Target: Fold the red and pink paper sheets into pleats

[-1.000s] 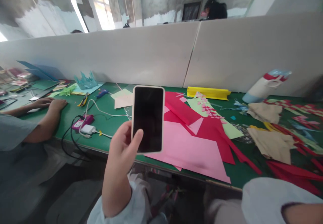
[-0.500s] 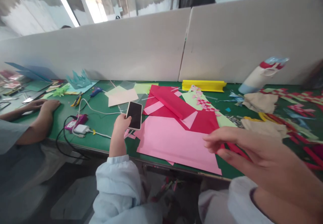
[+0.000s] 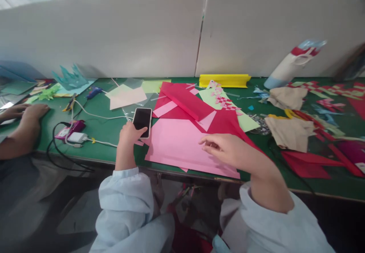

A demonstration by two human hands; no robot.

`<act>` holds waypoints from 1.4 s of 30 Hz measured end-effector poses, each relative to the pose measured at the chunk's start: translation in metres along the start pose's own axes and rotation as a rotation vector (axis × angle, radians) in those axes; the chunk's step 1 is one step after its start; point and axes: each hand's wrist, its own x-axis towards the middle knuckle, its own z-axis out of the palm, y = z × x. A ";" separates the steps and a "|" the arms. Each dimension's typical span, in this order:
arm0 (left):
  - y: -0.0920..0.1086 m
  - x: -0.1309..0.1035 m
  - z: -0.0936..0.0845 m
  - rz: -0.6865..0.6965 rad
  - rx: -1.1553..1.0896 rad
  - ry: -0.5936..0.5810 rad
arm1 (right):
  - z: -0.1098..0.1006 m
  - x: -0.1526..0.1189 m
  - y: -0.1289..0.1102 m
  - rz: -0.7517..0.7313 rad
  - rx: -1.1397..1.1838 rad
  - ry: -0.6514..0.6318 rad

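Observation:
My left hand (image 3: 128, 136) is closed around the lower left edge of a phone (image 3: 143, 118) with a dark screen, its thumb lying across the glass. The phone is at the left edge of a pink sheet of paper (image 3: 176, 139). Over the right half of that sheet is my right hand (image 3: 228, 150), fingers loosely bent with a gap between thumb and forefinger and nothing visible in them. Whether it touches the paper, I cannot tell. Behind the pink sheet lie red paper (image 3: 225, 122) and a folded red strip (image 3: 182, 103).
A yellow folded strip (image 3: 225, 80) and a leaning bottle (image 3: 291, 65) stand by the partition (image 3: 137, 32). Beige cloths (image 3: 291, 131) and paper scraps lie right. At left are a white charger (image 3: 77, 137), cables, a blue glue gun (image 3: 93, 92) and another person's hands (image 3: 35, 112).
My right hand has moved left and away from the camera, over the pink sheet. The view has tilted down. My left hand still holds the phone, its thumb now further over the screen.

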 end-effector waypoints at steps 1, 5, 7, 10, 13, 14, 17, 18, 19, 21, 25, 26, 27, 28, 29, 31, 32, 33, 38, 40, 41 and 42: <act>0.001 -0.003 0.001 0.014 0.024 0.021 | 0.010 0.004 -0.001 -0.024 -0.055 -0.008; -0.005 -0.024 0.007 0.048 0.087 0.104 | 0.055 0.004 -0.016 -0.156 -0.271 -0.018; -0.012 -0.041 0.009 0.098 0.120 0.198 | 0.078 -0.002 -0.027 -0.264 -0.357 0.061; -0.026 -0.075 0.012 0.245 0.137 0.357 | 0.110 -0.011 -0.039 -0.406 -0.456 0.209; -0.040 -0.104 0.017 0.444 0.035 0.394 | 0.134 -0.016 -0.042 -0.459 -0.543 0.294; -0.045 -0.111 0.020 0.476 -0.001 0.391 | 0.140 -0.016 -0.042 -0.454 -0.560 0.298; -0.056 -0.119 0.028 0.514 -0.054 0.347 | 0.150 -0.015 -0.038 -0.429 -0.569 0.289; -0.058 -0.119 0.030 0.522 -0.059 0.329 | 0.151 -0.015 -0.037 -0.424 -0.561 0.288; -0.060 -0.119 0.032 0.533 -0.063 0.310 | 0.152 -0.015 -0.037 -0.417 -0.550 0.288; -0.061 -0.117 0.034 0.554 -0.076 0.270 | 0.152 -0.015 -0.036 -0.406 -0.524 0.285; -0.054 -0.118 0.035 0.554 -0.122 0.201 | 0.148 -0.014 -0.036 -0.394 -0.487 0.269; -0.051 -0.119 0.034 0.522 -0.148 0.190 | 0.147 -0.013 -0.036 -0.397 -0.474 0.265; -0.049 -0.120 0.034 0.475 -0.189 0.176 | 0.145 -0.013 -0.036 -0.400 -0.456 0.261; -0.047 -0.121 0.034 0.422 -0.246 0.157 | 0.143 -0.013 -0.036 -0.402 -0.434 0.260; -0.046 -0.122 0.034 0.372 -0.325 0.131 | 0.142 -0.013 -0.037 -0.400 -0.408 0.264; -0.044 -0.122 0.033 0.317 -0.561 0.056 | 0.140 -0.016 -0.039 -0.398 -0.335 0.289; -0.043 -0.122 0.032 0.314 -0.706 0.019 | 0.139 -0.018 -0.041 -0.400 -0.278 0.304; -0.042 -0.122 0.031 0.318 -0.857 -0.006 | 0.138 -0.020 -0.044 -0.406 -0.201 0.315; -0.028 -0.129 0.021 0.293 -1.420 0.160 | 0.136 -0.028 -0.057 -0.221 0.458 0.138; -0.018 -0.134 0.017 0.300 -1.581 0.223 | 0.133 -0.025 -0.059 -0.040 0.794 0.033; -0.012 -0.137 0.016 0.315 -1.651 0.234 | 0.131 -0.022 -0.059 0.029 0.962 0.008; -0.006 -0.141 0.015 0.337 -1.710 0.237 | 0.128 -0.018 -0.059 0.073 1.123 -0.001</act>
